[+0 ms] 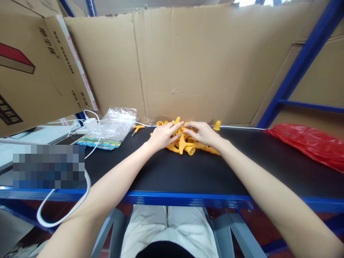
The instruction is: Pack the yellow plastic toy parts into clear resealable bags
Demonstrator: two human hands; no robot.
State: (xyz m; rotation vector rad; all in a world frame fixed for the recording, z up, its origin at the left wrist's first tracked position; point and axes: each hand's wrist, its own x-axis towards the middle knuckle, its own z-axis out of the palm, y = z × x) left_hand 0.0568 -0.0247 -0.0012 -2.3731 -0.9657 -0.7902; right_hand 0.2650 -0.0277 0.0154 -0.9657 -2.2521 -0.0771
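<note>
A heap of yellow-orange plastic parts [182, 145] lies on the black tabletop at the middle, with curved and cup-shaped pieces among them. My left hand [162, 136] rests on the heap's left side, its fingers stretched out and apart from the thumb. From the right, my right hand [202, 133] reaches over the same heap with fingers extended and spread. Both hands touch or hover just over the parts; which pieces they touch is partly hidden. One small yellow part [217, 125] stands apart at the back right, and another yellow piece with a metal tip [138, 128] lies left of the heap.
A clear plastic bag [118, 122] with a colourful edge lies at the left, near a white charger [91, 124] and cables. A red plastic bag [309, 143] sits at the right. Cardboard [201, 68] walls the back; a blue metal edge [188, 199] runs along the front.
</note>
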